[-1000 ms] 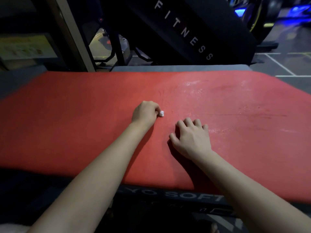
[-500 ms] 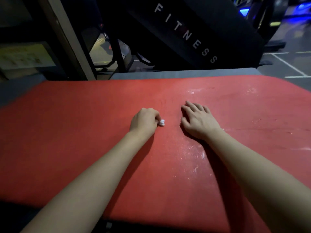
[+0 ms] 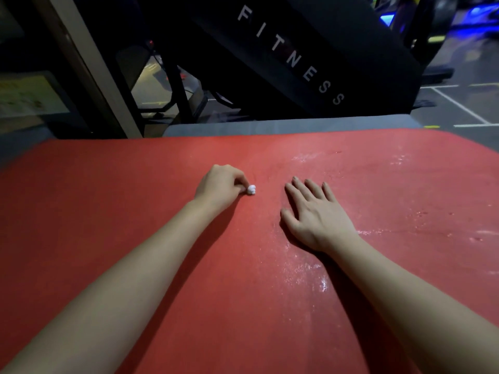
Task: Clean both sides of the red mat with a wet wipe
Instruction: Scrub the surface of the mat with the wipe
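Right hand [image 3: 318,214] lies flat on the mat [image 3: 108,198], fingers spread, bracing it. Left hand [image 3: 218,184] pinches the wipe [image 3: 251,189], balled very small and touching the mat near its middle. Risk: so small a wad covers little per stroke and may dry, leaving the white smears [image 3: 318,279] toward the right edge. The underside is judged not yet cleaned.

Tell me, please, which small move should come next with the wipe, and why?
Probably slide the balled wet wipe, pinched in the left hand, to the right and nearer, onto the whitish smears beside the right forearm. The red mat looks plain around the wipe, while the smears lie on its right half. The right hand lies flat on the mat and can steady it.
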Tool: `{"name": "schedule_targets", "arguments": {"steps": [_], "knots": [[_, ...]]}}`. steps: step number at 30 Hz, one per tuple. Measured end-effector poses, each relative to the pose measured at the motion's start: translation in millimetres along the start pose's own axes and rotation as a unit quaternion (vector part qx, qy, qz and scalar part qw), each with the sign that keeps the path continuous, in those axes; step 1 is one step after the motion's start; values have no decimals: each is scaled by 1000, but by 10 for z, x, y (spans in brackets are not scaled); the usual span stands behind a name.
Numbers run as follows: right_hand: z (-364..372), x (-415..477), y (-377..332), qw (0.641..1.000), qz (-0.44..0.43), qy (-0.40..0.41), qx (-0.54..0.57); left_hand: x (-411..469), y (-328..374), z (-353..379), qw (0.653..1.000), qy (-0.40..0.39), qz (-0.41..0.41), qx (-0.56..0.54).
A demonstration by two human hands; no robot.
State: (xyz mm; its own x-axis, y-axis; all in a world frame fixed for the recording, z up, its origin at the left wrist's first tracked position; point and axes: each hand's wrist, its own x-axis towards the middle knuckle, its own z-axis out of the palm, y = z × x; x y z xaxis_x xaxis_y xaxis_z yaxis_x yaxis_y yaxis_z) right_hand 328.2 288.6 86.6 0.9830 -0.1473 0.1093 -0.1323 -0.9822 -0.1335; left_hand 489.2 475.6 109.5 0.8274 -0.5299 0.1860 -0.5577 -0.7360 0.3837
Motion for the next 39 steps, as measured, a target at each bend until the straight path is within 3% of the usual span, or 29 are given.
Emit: {"name": "schedule_targets", "arguments": {"steps": [10, 17, 26, 35, 39], "knots": [[-13, 10, 3, 1000, 3, 7, 14, 736, 97, 192, 995, 94, -36, 2], [-15, 18, 14, 1000, 1, 7, 28, 861, -208, 129, 999, 34, 1, -39], [-55, 16, 6, 999, 5, 3, 49, 1610, -51, 276, 991, 111, -80, 5], [-58, 26, -9, 999, 6, 0, 50, 1702, -133, 206, 996, 54, -66, 18], [-54, 17, -8, 999, 9, 0, 52, 1965, 10, 295, 991, 94, -95, 10]]}}
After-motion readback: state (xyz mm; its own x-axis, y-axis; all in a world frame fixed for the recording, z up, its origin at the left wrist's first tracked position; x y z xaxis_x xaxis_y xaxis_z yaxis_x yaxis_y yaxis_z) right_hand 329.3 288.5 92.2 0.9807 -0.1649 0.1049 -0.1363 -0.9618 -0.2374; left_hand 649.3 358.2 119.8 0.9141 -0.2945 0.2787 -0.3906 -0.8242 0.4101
